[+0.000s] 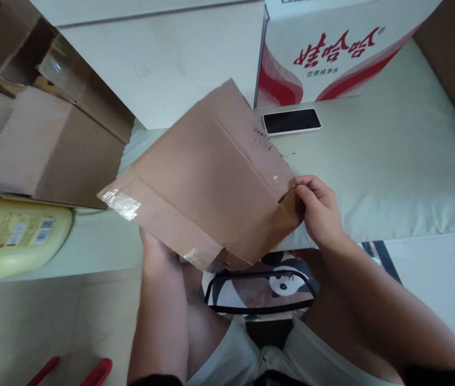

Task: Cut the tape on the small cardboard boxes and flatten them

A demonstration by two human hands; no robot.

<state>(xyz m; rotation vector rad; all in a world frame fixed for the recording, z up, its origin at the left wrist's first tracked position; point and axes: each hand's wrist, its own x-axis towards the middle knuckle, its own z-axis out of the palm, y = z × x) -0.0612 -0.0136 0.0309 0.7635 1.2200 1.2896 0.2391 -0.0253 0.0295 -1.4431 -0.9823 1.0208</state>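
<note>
A piece of brown cardboard (207,171) with creased flaps is held up at a slant over my lap. Clear tape (123,203) shines on its left corner, and its upper right edge is torn and ragged. My right hand (318,206) pinches the cardboard's right corner between thumb and fingers, where a flap bends down. Under the lower left edge is my left hand (153,244), touching the cardboard from below; its fingers are hidden behind it.
A phone (292,122) lies on the pale cloth (392,161) before a white and red carton (332,59). To its left stands a white box (163,59). Brown boxes (78,145) and a yellow jug (18,236) are at left. Red handles (96,372) show near the floor.
</note>
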